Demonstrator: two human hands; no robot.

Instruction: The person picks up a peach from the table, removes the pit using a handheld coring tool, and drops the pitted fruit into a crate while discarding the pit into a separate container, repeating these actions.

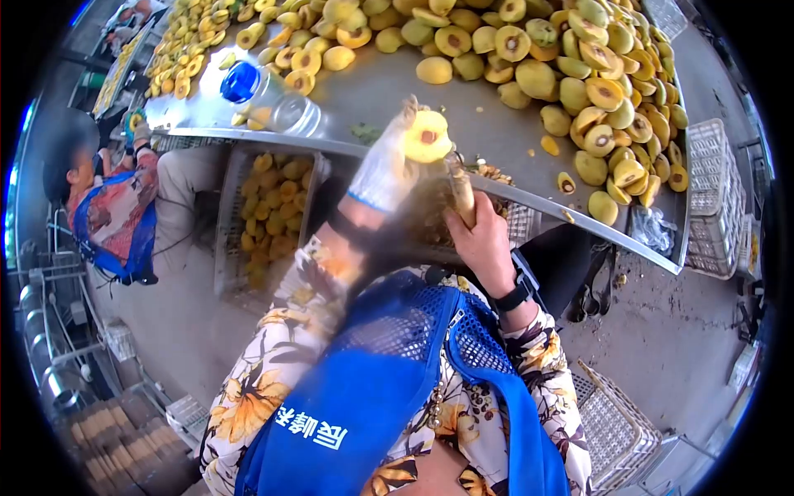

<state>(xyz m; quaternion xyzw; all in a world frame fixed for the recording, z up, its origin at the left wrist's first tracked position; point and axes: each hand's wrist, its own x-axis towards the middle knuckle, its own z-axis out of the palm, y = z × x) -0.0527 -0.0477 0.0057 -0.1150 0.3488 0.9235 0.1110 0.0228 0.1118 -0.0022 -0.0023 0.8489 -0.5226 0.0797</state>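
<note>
In a white knit glove, my left hand (385,169) is closed on a halved yellow peach (428,147), its cut face with a brownish-red centre turned up toward me. Bare and wrapped round a light wooden handle, my right hand (486,240) grips a wooden-handled tool (461,188) whose narrow dark metal tip points up, close beside the fruit's lower right edge. Both hands are over the near rim of the metal table (372,95). Partly hidden below them is a crate (521,221) with small brown bits around it.
Many halved peaches (538,78) lie heaped across the table's far and right side. A blue-capped clear bottle (277,103) lies at left. Below it stands a crate of peach halves (273,202). Clear plastic (652,230) lies in the right corner. Another person (116,207) sits at left.
</note>
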